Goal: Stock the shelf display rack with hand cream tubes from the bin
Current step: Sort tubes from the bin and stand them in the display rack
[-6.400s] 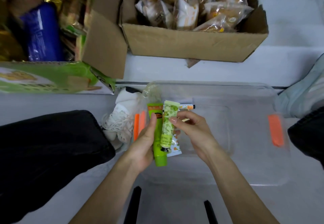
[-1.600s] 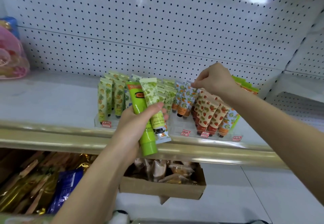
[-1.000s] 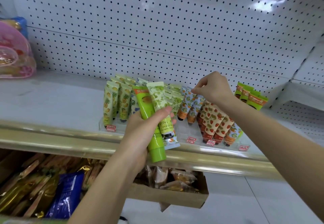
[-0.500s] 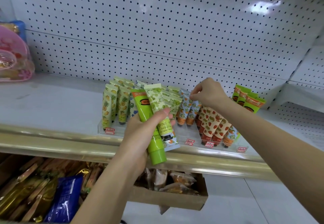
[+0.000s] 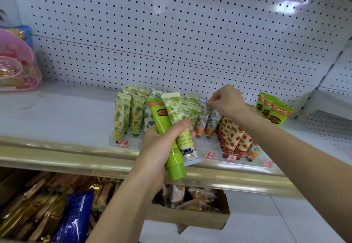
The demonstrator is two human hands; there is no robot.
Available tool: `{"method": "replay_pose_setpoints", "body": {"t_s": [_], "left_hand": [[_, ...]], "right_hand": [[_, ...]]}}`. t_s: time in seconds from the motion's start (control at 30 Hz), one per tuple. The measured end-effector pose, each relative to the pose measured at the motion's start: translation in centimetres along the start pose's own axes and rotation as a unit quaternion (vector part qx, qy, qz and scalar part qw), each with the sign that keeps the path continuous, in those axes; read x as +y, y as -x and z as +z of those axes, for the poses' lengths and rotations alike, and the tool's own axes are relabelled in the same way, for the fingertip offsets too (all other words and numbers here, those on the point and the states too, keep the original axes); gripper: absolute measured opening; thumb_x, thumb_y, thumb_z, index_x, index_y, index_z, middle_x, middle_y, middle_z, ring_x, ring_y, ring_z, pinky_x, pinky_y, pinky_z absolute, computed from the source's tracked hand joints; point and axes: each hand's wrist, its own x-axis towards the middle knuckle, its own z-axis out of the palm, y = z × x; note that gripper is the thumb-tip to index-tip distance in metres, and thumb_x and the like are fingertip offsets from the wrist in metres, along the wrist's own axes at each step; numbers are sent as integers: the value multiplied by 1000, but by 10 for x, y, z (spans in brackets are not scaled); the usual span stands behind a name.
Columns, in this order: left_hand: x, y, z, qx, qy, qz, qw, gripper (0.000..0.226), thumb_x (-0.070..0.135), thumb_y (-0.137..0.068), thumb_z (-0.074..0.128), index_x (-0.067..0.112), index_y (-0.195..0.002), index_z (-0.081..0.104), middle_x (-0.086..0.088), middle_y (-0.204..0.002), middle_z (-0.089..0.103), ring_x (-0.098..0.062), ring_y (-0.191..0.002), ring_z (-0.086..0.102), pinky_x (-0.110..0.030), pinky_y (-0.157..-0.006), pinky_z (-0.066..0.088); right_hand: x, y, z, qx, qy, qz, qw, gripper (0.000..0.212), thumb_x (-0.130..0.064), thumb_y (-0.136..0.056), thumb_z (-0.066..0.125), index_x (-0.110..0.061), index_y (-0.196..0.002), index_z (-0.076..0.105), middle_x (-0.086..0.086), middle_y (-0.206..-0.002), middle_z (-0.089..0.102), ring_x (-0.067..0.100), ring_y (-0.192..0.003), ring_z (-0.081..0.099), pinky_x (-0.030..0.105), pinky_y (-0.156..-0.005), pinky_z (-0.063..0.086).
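My left hand (image 5: 162, 145) grips a small bunch of hand cream tubes in front of the shelf: a bright green tube (image 5: 171, 159), a pale green fruit-print tube (image 5: 174, 109) and a blue-and-orange one (image 5: 191, 159) behind them. My right hand (image 5: 227, 101) reaches over the clear display rack (image 5: 202, 147) and pinches the top of a blue orange-print tube (image 5: 202, 117) standing in its row. The rack holds rows of pineapple-print tubes (image 5: 120, 117), green-print tubes and strawberry-print tubes (image 5: 231, 138). The bin is out of view.
Three bright green tubes (image 5: 272, 108) stand on the white shelf (image 5: 57, 113) right of the rack. A pink packaged item (image 5: 16, 67) sits far left. Below the gold shelf edge (image 5: 76, 159) are a cardboard box of snacks (image 5: 190, 214) and packets, one blue (image 5: 74, 218).
The view swung up from the bin to the shelf. My right hand has lowered from above the strawberry tubes toward the blue orange-print row; my left hand keeps holding the same tubes.
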Motion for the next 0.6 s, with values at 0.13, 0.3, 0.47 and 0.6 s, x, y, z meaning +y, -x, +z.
{"method": "replay_pose_setpoints", "body": {"t_s": [0.13, 0.3, 0.47, 0.6], "left_hand": [[-2, -17, 0, 9, -29, -35, 999, 8, 22, -87, 68, 14, -89, 68, -8, -97, 76, -15, -79, 74, -35, -73, 59], [-16, -31, -7, 9, -32, -26, 999, 19, 17, -96, 54, 11, -78, 57, -3, -80, 76, 0, -48, 64, -15, -44, 48], [-14, -21, -4, -1, -14, -26, 1000, 16, 22, -88, 67, 10, -97, 67, -12, -102, 74, -18, -80, 74, -33, -69, 59], [-9, -28, 0, 4, -23, -56, 998, 15, 24, -90, 65, 10, -93, 65, -9, -94, 74, -13, -72, 74, -29, -64, 59]], "right_hand": [[0, -1, 2, 6, 6, 6, 1000, 15, -15, -86, 66, -3, -84, 73, 2, -66, 60, 12, -57, 52, 30, -63, 46], [-2, 0, -1, -7, -7, 14, 1000, 12, -15, -84, 69, -4, -86, 74, 8, -76, 67, 13, -57, 53, 30, -64, 48], [-3, 0, -6, -29, -5, 14, 999, 12, -15, -82, 72, -5, -87, 75, -2, -61, 57, 9, -51, 45, 28, -62, 44], [-4, 1, -7, -32, -3, 6, 999, 15, -17, -82, 72, -5, -89, 75, -4, -57, 53, 8, -50, 44, 28, -59, 41]]}}
